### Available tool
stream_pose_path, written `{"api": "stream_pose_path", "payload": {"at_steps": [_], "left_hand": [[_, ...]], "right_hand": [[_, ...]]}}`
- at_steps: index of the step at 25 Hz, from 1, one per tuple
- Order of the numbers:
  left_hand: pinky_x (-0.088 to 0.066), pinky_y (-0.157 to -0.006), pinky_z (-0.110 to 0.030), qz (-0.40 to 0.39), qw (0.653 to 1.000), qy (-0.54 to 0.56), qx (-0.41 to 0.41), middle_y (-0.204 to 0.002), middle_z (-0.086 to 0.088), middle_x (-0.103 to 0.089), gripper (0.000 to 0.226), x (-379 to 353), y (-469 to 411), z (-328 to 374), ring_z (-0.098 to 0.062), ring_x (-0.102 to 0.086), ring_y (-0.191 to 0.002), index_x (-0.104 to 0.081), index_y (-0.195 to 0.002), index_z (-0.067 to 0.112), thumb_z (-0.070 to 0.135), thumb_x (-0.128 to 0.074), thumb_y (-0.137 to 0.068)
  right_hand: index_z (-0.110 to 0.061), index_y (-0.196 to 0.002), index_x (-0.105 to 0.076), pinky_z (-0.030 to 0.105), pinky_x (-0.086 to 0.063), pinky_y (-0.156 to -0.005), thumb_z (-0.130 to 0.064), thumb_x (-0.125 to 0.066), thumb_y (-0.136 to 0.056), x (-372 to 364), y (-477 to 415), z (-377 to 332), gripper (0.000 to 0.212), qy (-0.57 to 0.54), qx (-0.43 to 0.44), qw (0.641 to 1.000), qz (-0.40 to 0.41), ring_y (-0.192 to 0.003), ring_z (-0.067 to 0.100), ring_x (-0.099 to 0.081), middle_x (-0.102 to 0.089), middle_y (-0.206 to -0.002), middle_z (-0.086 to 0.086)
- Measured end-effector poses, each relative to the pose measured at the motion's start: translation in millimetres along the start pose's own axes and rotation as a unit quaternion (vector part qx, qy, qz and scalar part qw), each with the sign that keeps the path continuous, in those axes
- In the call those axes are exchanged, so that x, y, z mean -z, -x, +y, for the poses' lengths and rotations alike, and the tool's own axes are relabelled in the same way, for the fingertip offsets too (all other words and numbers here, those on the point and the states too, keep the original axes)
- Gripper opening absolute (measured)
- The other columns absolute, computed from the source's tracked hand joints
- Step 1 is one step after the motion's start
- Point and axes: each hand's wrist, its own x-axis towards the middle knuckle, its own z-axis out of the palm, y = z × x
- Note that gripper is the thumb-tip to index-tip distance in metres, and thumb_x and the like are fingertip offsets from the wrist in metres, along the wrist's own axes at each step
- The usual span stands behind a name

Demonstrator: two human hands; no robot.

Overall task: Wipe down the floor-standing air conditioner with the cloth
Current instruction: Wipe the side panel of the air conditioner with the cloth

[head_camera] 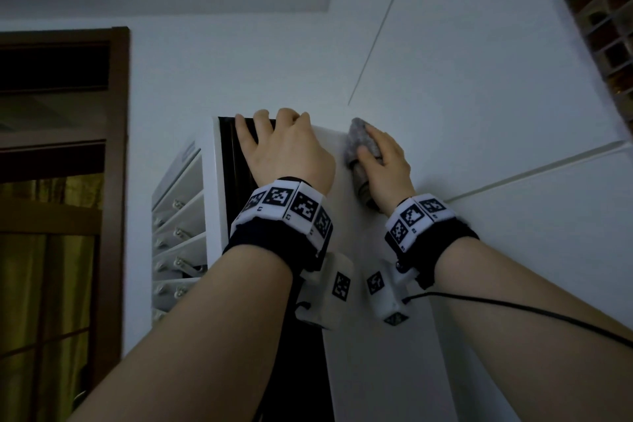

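- Head view: I am looking up at the air conditioner (356, 226), and every place below is given relative to its top edge.
- The left hand (287, 151) hooks over that top edge, with its fingers curled onto the top above the dark front strip. It grips the cabinet.
- The right hand (387, 164) is just below the top edge at the right corner. It pinches the grey cloth (363, 139) between thumb and fingers and presses it to the white panel.
- The cloth is bunched. Part of it pokes up past the fingertips to the top edge, and a tail hangs down under the palm.
- Risk, as I judge it: the wad is so bunched that little fabric touches the panel, so a stroke may skip patches or pull the tail loose.
- Risk: hauling on the left-hand grip at this height could rock the cabinet.
- Risk: the cable (513, 308) trailing from the right wrist, well below the top edge, could snag on a long downward wipe.
- The louvres (178, 216) sit left of the cabinet, below the top edge, and neither hand is on them.
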Motion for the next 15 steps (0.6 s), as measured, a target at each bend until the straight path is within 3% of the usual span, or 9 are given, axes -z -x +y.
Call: {"api": "stream_pose_path", "payload": {"at_steps": [2,6,9,11,15], "left_hand": [[0.006,-0.116,-0.049,0.001,1.0,0.002,0.003,-0.138,0.006,-0.046,0.044,-0.2,-0.6,0.7,-0.028,-0.023,-0.136,-0.052,-0.131,0.026,0.022,-0.045,-0.088],[0.005,-0.116,-0.049,0.005,1.0,0.002,0.01,-0.134,0.005,-0.048,0.042,-1.1,-2.0,2.4,-0.027,-0.026,-0.134,-0.055,-0.129,0.027,0.023,-0.046,-0.087],[0.006,-0.116,-0.049,0.001,1.0,0.007,0.016,-0.134,0.005,-0.048,0.042,0.1,-2.8,2.1,-0.027,-0.026,-0.134,-0.056,-0.127,0.026,0.022,-0.046,-0.087],[0.006,-0.116,-0.049,-0.001,1.0,0.007,0.015,-0.134,0.005,-0.048,0.041,0.7,-2.7,1.8,-0.027,-0.026,-0.134,-0.056,-0.127,0.027,0.022,-0.046,-0.087],[0.006,-0.116,-0.049,-0.003,1.0,0.008,0.012,-0.134,0.005,-0.047,0.041,0.1,-2.2,1.9,-0.027,-0.026,-0.134,-0.056,-0.127,0.027,0.022,-0.047,-0.087]], "right_hand": [[-0.028,-0.138,-0.043,0.035,-0.019,-0.116,-0.03,-0.049,-0.095,-0.1,-4.1,-0.3,0.043,0.025,-0.058,0.998,0.018,-0.137,0.022,-0.03,-0.036,-0.147,0.001],[-0.02,-0.13,-0.052,0.041,-0.026,-0.114,-0.021,-0.057,-0.092,-1.3,4.7,4.1,0.039,-0.032,0.054,0.998,-0.021,-0.133,0.022,-0.035,-0.043,-0.141,0.003],[-0.026,-0.135,-0.046,0.039,-0.022,-0.116,-0.028,-0.051,-0.095,2.0,-6.2,8.2,0.041,-0.004,-0.019,1.0,0.012,-0.136,0.021,-0.032,-0.039,-0.146,0.003],[-0.027,-0.134,-0.048,0.038,-0.027,-0.113,-0.032,-0.047,-0.095,3.3,-14.4,9.5,0.04,0.034,-0.072,0.996,0.032,-0.131,0.023,-0.04,-0.046,-0.14,0.003],[-0.022,-0.128,-0.053,0.039,-0.032,-0.11,-0.025,-0.055,-0.092,3.5,-11.6,14.6,0.036,-0.02,-0.024,0.999,0.015,-0.126,0.022,-0.044,-0.049,-0.136,0.003]]}}
